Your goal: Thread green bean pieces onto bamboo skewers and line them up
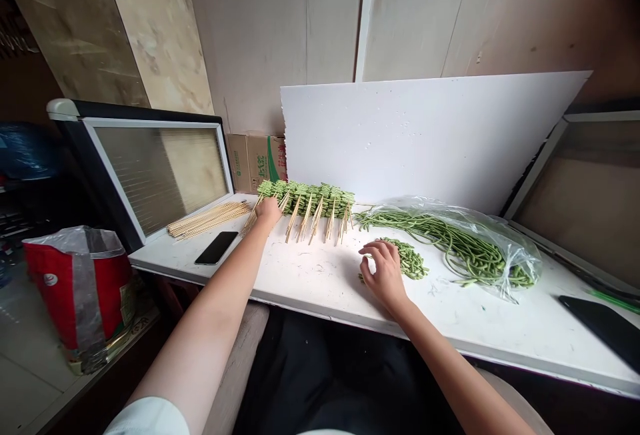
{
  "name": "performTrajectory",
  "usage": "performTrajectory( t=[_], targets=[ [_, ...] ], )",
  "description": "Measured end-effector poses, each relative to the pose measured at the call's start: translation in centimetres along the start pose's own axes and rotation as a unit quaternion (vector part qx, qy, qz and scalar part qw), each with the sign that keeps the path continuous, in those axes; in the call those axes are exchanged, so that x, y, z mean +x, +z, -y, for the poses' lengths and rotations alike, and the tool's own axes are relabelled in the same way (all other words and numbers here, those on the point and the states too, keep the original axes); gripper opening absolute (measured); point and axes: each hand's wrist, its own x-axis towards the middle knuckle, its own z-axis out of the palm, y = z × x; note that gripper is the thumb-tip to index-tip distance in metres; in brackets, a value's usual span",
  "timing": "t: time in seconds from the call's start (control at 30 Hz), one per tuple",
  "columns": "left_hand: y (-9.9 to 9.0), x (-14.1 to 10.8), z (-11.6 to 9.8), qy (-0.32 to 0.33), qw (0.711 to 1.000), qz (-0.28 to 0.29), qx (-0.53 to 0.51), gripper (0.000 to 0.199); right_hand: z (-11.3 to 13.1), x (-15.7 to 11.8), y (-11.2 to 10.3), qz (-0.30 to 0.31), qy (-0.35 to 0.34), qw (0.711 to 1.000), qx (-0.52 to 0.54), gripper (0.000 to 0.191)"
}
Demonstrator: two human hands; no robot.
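Two hands reach forward over a flat white table [310, 275]: the left hand [269, 211], grip unclear, lies against bamboo skewers threaded with green beans [306, 198]; the right hand [384, 275] curls its fingers together just beside a heap of chopped green beans [409, 260].

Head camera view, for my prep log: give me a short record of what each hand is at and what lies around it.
left hand: at the end of the row of skewered green beans
right hand: curled at the edge of the pile of cut green beans
beside the pile: long green beans in a clear plastic bag
also on the white table: loose wooden skewers, a black phone
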Motion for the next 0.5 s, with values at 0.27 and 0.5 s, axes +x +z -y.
performTrajectory(
  t=[0.27,0.5],
  targets=[
    [-0.7,-0.5,2.7,-0.017,0.997,-0.07,0.001,0.048,-0.6,-0.2,-0.1,0.019,-0.006,1.0,-0.017,0.018],
    [-2.3,-1.4,12.6,-0.093,0.993,-0.077,0.011,0.041,-1.3,-0.2,0.2,0.006,-0.01,1.0,-0.017,0.016]
  ],
)
